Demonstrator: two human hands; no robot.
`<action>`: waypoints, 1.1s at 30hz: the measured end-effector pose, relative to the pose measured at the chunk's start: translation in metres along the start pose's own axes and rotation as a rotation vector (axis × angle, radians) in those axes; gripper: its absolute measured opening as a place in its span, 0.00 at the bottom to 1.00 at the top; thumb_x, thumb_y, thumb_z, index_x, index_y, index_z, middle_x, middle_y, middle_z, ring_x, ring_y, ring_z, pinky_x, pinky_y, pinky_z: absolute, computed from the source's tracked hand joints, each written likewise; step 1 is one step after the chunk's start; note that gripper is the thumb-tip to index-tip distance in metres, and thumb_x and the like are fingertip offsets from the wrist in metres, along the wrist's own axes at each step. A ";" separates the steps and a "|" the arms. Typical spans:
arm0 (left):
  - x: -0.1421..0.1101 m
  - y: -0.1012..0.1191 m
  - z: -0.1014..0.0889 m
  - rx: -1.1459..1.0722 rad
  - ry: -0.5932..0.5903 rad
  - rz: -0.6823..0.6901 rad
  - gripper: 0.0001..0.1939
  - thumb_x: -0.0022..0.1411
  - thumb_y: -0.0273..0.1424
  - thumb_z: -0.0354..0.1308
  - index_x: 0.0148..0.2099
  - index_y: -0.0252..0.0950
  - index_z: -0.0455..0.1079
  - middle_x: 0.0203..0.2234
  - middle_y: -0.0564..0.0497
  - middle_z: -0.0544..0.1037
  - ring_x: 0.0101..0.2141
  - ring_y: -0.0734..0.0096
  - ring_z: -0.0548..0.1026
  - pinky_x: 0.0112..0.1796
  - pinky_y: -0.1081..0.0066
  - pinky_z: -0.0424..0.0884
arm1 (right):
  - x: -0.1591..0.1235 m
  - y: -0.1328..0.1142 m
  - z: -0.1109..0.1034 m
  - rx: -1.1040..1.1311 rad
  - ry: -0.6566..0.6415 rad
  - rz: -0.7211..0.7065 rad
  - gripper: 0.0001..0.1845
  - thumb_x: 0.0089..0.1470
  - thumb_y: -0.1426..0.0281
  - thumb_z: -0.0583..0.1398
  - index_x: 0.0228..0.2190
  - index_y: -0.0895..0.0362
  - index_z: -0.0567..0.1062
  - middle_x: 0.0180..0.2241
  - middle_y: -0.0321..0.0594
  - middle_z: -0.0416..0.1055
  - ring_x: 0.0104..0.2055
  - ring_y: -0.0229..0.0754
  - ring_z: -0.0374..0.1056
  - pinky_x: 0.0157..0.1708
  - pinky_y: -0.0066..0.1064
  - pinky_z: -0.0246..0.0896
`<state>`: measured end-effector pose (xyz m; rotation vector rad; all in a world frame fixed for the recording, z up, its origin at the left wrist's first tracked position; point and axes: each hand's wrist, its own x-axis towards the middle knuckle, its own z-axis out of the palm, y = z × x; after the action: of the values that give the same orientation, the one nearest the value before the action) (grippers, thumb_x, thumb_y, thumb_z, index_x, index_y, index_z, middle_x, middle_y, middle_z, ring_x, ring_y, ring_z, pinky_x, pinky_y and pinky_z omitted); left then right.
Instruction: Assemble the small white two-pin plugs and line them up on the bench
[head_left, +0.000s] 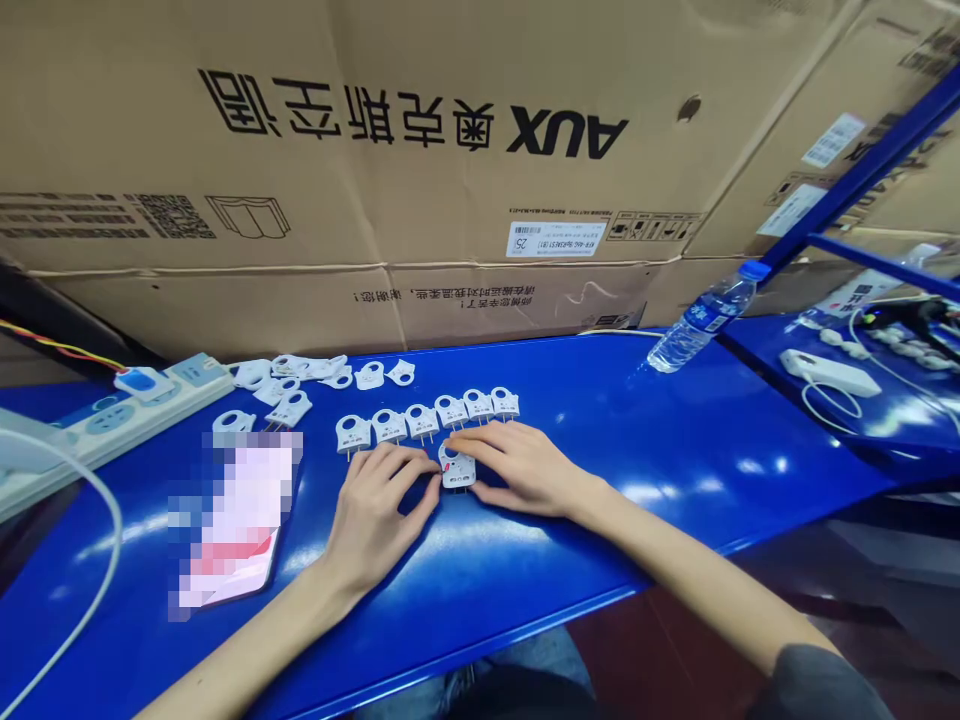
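A small white plug with a red mark (457,468) rests on the blue table (675,440), pinched between both hands. My left hand (379,515) grips its left side with curled fingers. My right hand (521,468) holds its right side, fingers laid over the top. Just behind them stands a row of several white plugs (427,420), prongs toward me. A loose heap of more white plugs (315,375) lies further back left.
A white power strip (142,400) with a cable lies at far left. A blurred phone (236,525) sits left of my hands. A water bottle (701,318) lies at back right. Large cardboard boxes (420,160) wall the back. More cables and a power strip (829,372) lie right.
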<state>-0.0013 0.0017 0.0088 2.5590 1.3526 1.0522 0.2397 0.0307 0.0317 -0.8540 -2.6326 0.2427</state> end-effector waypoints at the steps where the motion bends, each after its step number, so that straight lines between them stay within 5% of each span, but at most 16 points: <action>1: 0.000 0.000 0.000 -0.001 0.006 -0.006 0.04 0.70 0.30 0.57 0.42 0.40 0.74 0.39 0.52 0.81 0.41 0.63 0.77 0.42 0.62 0.66 | 0.000 0.001 0.000 -0.006 0.008 0.001 0.25 0.67 0.65 0.58 0.63 0.57 0.66 0.61 0.47 0.71 0.59 0.49 0.69 0.53 0.42 0.69; 19: -0.004 0.002 0.001 -0.057 0.027 -0.036 0.06 0.72 0.30 0.53 0.44 0.40 0.72 0.34 0.53 0.80 0.34 0.67 0.77 0.38 0.64 0.70 | -0.001 -0.001 0.004 -0.065 0.062 -0.033 0.24 0.67 0.68 0.58 0.62 0.57 0.68 0.62 0.46 0.71 0.58 0.48 0.70 0.52 0.41 0.70; 33: -0.002 0.003 0.001 -0.017 0.004 -0.045 0.05 0.72 0.31 0.54 0.42 0.39 0.71 0.34 0.52 0.79 0.35 0.65 0.75 0.38 0.64 0.64 | -0.001 -0.001 0.003 -0.040 0.042 -0.014 0.24 0.67 0.66 0.57 0.62 0.55 0.68 0.62 0.48 0.71 0.59 0.48 0.70 0.54 0.41 0.69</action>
<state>0.0006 -0.0014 0.0075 2.5032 1.3892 1.0574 0.2386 0.0292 0.0294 -0.8441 -2.6111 0.1673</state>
